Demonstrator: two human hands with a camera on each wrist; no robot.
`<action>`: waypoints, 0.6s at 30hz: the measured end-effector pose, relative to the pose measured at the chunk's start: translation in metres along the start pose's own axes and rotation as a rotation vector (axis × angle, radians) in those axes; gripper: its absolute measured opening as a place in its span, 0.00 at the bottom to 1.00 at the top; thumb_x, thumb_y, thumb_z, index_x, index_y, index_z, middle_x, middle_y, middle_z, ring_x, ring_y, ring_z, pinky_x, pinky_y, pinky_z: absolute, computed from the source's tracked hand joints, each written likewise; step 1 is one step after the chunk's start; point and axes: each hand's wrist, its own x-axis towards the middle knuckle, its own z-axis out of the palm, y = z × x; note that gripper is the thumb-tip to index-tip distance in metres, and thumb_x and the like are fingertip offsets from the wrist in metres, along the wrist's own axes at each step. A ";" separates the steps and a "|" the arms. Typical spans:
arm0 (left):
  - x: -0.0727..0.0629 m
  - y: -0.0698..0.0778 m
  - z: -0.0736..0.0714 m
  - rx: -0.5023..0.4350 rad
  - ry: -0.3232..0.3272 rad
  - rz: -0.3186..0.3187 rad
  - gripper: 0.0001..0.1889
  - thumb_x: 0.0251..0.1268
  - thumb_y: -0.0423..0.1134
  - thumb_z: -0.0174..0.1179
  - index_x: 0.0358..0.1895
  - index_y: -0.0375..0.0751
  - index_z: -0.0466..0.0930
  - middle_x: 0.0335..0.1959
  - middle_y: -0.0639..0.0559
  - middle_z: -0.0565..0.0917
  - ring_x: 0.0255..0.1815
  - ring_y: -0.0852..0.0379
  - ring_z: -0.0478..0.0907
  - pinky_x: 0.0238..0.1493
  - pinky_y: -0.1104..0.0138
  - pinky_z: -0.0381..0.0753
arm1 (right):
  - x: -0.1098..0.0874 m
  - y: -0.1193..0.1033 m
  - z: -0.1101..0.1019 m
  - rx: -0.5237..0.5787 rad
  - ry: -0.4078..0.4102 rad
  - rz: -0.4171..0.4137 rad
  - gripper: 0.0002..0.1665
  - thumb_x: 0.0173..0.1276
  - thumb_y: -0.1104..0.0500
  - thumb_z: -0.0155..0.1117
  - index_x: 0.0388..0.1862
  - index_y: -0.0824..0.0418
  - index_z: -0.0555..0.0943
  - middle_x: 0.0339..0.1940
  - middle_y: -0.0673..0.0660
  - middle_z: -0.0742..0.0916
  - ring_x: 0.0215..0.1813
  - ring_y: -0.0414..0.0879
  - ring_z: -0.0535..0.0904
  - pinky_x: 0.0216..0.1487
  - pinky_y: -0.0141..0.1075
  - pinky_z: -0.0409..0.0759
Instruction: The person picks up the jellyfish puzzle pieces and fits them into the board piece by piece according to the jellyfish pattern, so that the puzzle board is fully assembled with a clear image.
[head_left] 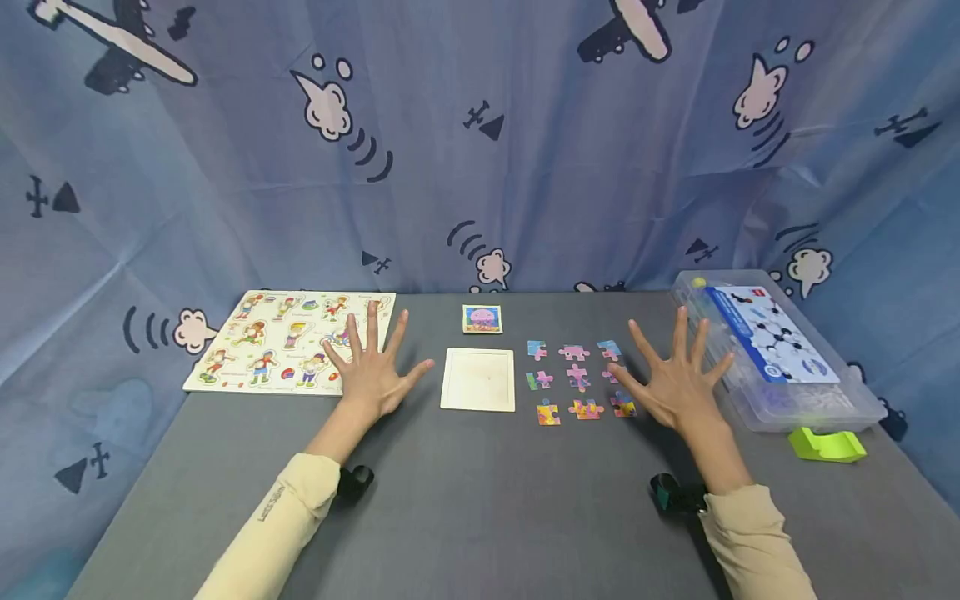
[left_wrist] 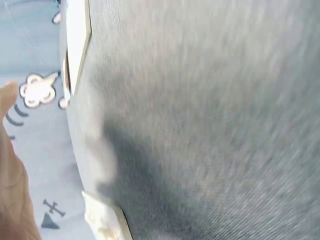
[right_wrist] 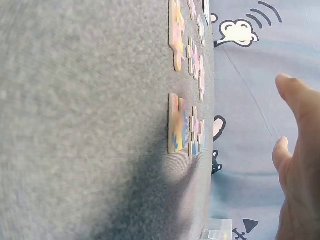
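Observation:
My left hand (head_left: 372, 379) is raised over the table with its fingers spread, overlapping the right edge of a picture board (head_left: 255, 342) of cartoon children in the head view. It holds nothing. On the other side, my right hand (head_left: 681, 387) is spread the same way, just right of several loose jigsaw pieces (head_left: 577, 377) laid in rows. Its thumb partly covers a pink piece. Between the hands lies a square cream puzzle tray (head_left: 477, 380), and behind it a small picture card (head_left: 482, 319) with a pink figure. The right wrist view shows puzzle pieces (right_wrist: 177, 125) beside the hand's shadow.
A clear plastic case (head_left: 795, 358) with a blue and white label stands at the right. In front of it sits a bright green plastic piece (head_left: 827, 445). A blue patterned curtain (head_left: 480, 150) hangs behind the grey table (head_left: 480, 500).

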 end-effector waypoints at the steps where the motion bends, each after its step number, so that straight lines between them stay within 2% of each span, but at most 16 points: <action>1: -0.002 0.001 0.000 -0.017 -0.014 0.003 0.45 0.61 0.75 0.41 0.77 0.65 0.34 0.75 0.50 0.18 0.72 0.38 0.15 0.58 0.29 0.23 | -0.001 -0.001 0.000 -0.001 -0.003 0.000 0.51 0.64 0.22 0.38 0.78 0.44 0.42 0.74 0.65 0.27 0.70 0.67 0.16 0.53 0.76 0.21; 6: -0.012 0.010 -0.001 -0.131 -0.071 0.040 0.44 0.64 0.70 0.44 0.76 0.63 0.32 0.75 0.48 0.19 0.72 0.36 0.16 0.58 0.30 0.22 | -0.004 -0.002 0.001 0.022 0.005 -0.016 0.50 0.65 0.23 0.39 0.78 0.43 0.40 0.73 0.66 0.27 0.70 0.67 0.16 0.52 0.76 0.21; 10: -0.015 0.017 -0.002 -0.186 -0.094 0.129 0.44 0.65 0.65 0.51 0.77 0.60 0.37 0.76 0.45 0.25 0.73 0.36 0.20 0.60 0.30 0.24 | -0.006 -0.005 0.001 0.047 0.018 -0.044 0.50 0.66 0.25 0.41 0.78 0.43 0.40 0.73 0.65 0.26 0.70 0.66 0.15 0.52 0.77 0.22; 12: -0.014 0.019 -0.001 -0.198 -0.105 0.187 0.43 0.63 0.60 0.57 0.77 0.57 0.44 0.77 0.42 0.34 0.75 0.35 0.29 0.63 0.32 0.33 | -0.006 -0.006 0.002 0.063 0.026 -0.060 0.49 0.66 0.26 0.42 0.78 0.44 0.41 0.73 0.63 0.25 0.70 0.65 0.15 0.52 0.78 0.24; 14: -0.012 0.021 0.001 -0.219 -0.119 0.242 0.40 0.61 0.54 0.63 0.75 0.51 0.56 0.76 0.39 0.47 0.75 0.34 0.43 0.66 0.36 0.46 | -0.007 -0.008 0.003 0.080 0.033 -0.078 0.49 0.67 0.27 0.43 0.78 0.44 0.41 0.73 0.62 0.24 0.70 0.65 0.14 0.52 0.78 0.26; 16: -0.008 0.024 0.002 -0.241 -0.133 0.296 0.35 0.58 0.48 0.67 0.69 0.45 0.67 0.71 0.37 0.61 0.71 0.36 0.57 0.65 0.42 0.59 | -0.008 -0.009 0.004 0.099 0.040 -0.096 0.48 0.68 0.29 0.45 0.78 0.44 0.42 0.73 0.62 0.24 0.70 0.63 0.14 0.52 0.78 0.27; 18: -0.003 0.027 0.003 -0.259 -0.152 0.345 0.30 0.55 0.44 0.70 0.62 0.40 0.74 0.65 0.37 0.71 0.65 0.38 0.66 0.62 0.47 0.66 | -0.009 -0.009 0.006 0.107 0.047 -0.112 0.47 0.69 0.30 0.45 0.78 0.44 0.42 0.73 0.62 0.25 0.70 0.62 0.14 0.54 0.78 0.28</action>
